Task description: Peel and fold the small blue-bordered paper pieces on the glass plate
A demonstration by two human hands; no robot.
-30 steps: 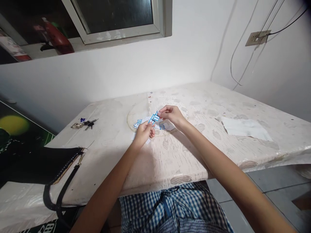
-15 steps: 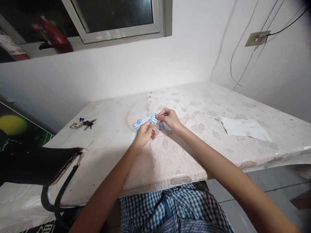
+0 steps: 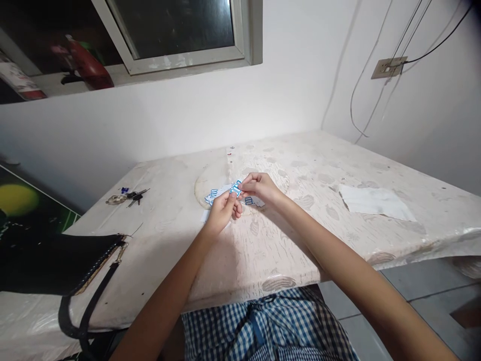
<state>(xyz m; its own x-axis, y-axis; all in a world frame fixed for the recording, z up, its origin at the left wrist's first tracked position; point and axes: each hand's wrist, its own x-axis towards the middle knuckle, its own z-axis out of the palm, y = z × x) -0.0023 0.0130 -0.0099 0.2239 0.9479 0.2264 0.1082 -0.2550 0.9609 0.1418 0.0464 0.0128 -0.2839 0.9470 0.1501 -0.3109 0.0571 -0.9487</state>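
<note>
Between my two hands is a small white paper piece with blue printed markings point(image 3: 236, 187). My left hand point(image 3: 222, 210) pinches its lower left part, thumb on top. From the upper right, my right hand point(image 3: 261, 186) grips the other end with thumb and fingertips. Several similar paper pieces point(image 3: 214, 195) with blue edges lie on the table under and around my hands, partly hidden by them. A few more printed pieces point(image 3: 252, 201) show just below my right hand.
The table has a pale patterned cover point(image 3: 270, 245). A white cloth point(image 3: 376, 201) lies to the right. Keys point(image 3: 136, 196) and a black bag point(image 3: 56, 260) with a strap are at the left. Behind the table stands a white wall with a window point(image 3: 176, 30) and an outlet point(image 3: 389, 67).
The view has shifted slightly. Both hands stay together on the small paper piece, the right fingers closing nearer to the left thumb and covering more of it.
</note>
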